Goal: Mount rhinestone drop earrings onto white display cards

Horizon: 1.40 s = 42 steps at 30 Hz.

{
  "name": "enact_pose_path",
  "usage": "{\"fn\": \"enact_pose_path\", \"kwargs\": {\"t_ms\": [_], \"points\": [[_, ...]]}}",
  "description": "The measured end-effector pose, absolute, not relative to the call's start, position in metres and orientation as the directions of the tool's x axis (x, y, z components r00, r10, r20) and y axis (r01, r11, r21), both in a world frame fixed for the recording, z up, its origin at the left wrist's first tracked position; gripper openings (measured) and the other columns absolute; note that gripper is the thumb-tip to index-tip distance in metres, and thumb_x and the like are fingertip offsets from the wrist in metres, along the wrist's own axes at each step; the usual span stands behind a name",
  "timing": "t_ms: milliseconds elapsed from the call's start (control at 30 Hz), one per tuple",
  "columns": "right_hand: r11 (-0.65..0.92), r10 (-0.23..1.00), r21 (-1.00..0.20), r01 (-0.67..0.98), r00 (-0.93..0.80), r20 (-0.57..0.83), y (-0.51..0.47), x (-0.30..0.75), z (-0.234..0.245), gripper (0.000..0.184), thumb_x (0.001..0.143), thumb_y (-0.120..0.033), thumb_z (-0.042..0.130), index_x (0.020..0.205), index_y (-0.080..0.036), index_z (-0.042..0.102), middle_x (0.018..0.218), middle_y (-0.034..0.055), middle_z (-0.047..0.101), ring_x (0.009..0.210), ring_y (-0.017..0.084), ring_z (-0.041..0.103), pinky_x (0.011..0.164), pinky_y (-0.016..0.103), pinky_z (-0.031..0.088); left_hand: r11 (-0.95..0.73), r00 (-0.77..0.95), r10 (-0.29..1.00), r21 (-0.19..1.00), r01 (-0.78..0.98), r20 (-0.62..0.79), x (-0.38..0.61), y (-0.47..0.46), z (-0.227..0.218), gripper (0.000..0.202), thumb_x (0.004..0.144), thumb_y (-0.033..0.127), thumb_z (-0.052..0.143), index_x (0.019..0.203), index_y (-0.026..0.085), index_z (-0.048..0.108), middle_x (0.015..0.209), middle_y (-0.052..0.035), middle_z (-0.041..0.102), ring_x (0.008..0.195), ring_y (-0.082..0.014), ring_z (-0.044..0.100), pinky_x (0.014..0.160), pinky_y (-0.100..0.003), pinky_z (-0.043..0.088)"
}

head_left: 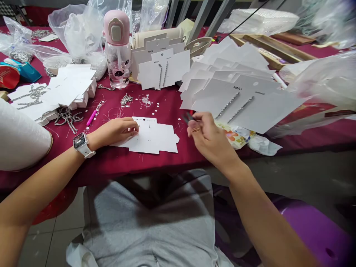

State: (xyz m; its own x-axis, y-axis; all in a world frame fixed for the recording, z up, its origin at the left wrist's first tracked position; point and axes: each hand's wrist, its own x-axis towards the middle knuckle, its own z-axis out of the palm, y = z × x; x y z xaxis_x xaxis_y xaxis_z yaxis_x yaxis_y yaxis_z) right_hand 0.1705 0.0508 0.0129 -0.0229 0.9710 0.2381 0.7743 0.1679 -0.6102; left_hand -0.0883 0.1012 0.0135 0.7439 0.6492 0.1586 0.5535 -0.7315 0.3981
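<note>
My left hand (116, 131) lies on the white earring card (155, 138), fingers loosely curled, tips on the card's near-left part, not gripping. White-strapped watch (82, 144) on that wrist. My right hand (207, 135), blurred, is just right of the card, well apart from the left, thumb and fingers pinched on a small dark item (188, 118); can't tell what it is. Left of the card: tangled rhinestone chain (68, 118), pink-handled tool (93, 113). Right and beyond: stacked cards with rhinestone strips (236, 104). Straight beyond: pink-lidded water bottle (118, 48).
</note>
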Motion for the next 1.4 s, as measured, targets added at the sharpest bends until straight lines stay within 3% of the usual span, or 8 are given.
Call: {"fn": "enact_pose_path", "kwargs": {"t_ms": [100, 233, 433, 633, 1133, 1400], "points": [[0.290, 0.957, -0.606, 0.741, -0.226, 0.181, 0.057, 0.151, 0.016, 0.049, 0.088, -0.054, 0.022, 0.083, -0.017, 0.054, 0.064, 0.0017, 0.054, 0.057, 0.011, 0.049, 0.057, 0.023, 0.037, -0.728, 0.743, 0.650, 0.410, 0.549, 0.160, -0.089, 0.102, 0.013, 0.023, 0.087, 0.031, 0.044, 0.088, 0.013, 0.058, 0.084, -0.0044, 0.056, 0.068, -0.0091, 0.050, 0.063, -0.020, 0.037], [0.357, 0.933, -0.560, 0.748, -0.308, 0.185, 0.072, 0.132, 0.008, 0.060, 0.091, -0.048, 0.015, 0.061, -0.014, 0.055, 0.057, 0.0030, 0.053, 0.052, 0.009, 0.047, 0.056, 0.022, 0.034, -0.739, 0.755, 0.637, 0.400, 0.543, 0.152, -0.090, 0.103, 0.011, 0.025, 0.088, 0.033, 0.042, 0.087, 0.013, 0.057, 0.082, -0.0041, 0.056, 0.068, -0.0094, 0.050, 0.063, -0.021, 0.037], [0.418, 0.840, -0.047, 0.907, -0.366, 0.400, 0.083, 0.124, -0.005, 0.058, 0.088, -0.039, 0.018, 0.044, -0.014, 0.047, 0.043, 0.0039, 0.044, 0.043, 0.009, 0.033, 0.044, 0.024, 0.015, -0.760, 0.768, 0.620, 0.362, 0.539, 0.159, -0.089, 0.104, 0.011, 0.026, 0.089, 0.033, 0.040, 0.086, 0.013, 0.056, 0.080, -0.0040, 0.056, 0.067, -0.0102, 0.051, 0.061, -0.021, 0.037], [0.446, 0.703, 0.122, 0.887, -0.431, 0.565, 0.083, 0.120, -0.014, 0.056, 0.086, -0.030, 0.025, 0.036, -0.014, 0.045, 0.035, 0.0014, 0.038, 0.038, 0.007, 0.023, 0.041, 0.022, 0.009, -0.769, 0.771, 0.616, 0.339, 0.542, 0.162, -0.086, 0.102, 0.011, 0.026, 0.090, 0.033, 0.038, 0.085, 0.013, 0.055, 0.079, -0.0035, 0.056, 0.065, -0.0096, 0.051, 0.059, -0.021, 0.036], [0.412, 0.688, 0.200, 0.889, -0.447, 0.571, 0.084, 0.112, -0.014, 0.053, 0.085, -0.026, 0.028, 0.036, -0.013, 0.045, 0.035, 0.0020, 0.038, 0.038, 0.008, 0.026, 0.042, 0.023, 0.007, -0.756, 0.744, 0.644, 0.297, 0.583, 0.179, -0.083, 0.101, 0.007, 0.026, 0.090, 0.032, 0.035, 0.085, 0.015, 0.055, 0.080, -0.0032, 0.058, 0.066, -0.0101, 0.052, 0.059, -0.021, 0.037], [0.423, 0.802, 0.066, 0.904, -0.407, 0.438, 0.083, 0.109, -0.008, 0.053, 0.084, -0.030, 0.027, 0.039, -0.013, 0.051, 0.037, 0.0039, 0.041, 0.039, 0.008, 0.028, 0.044, 0.025, 0.009, -0.758, 0.744, 0.643, 0.296, 0.582, 0.184, -0.082, 0.101, 0.006, 0.025, 0.090, 0.031, 0.036, 0.084, 0.015, 0.054, 0.079, -0.0030, 0.057, 0.064, -0.0099, 0.051, 0.059, -0.021, 0.036]]}}
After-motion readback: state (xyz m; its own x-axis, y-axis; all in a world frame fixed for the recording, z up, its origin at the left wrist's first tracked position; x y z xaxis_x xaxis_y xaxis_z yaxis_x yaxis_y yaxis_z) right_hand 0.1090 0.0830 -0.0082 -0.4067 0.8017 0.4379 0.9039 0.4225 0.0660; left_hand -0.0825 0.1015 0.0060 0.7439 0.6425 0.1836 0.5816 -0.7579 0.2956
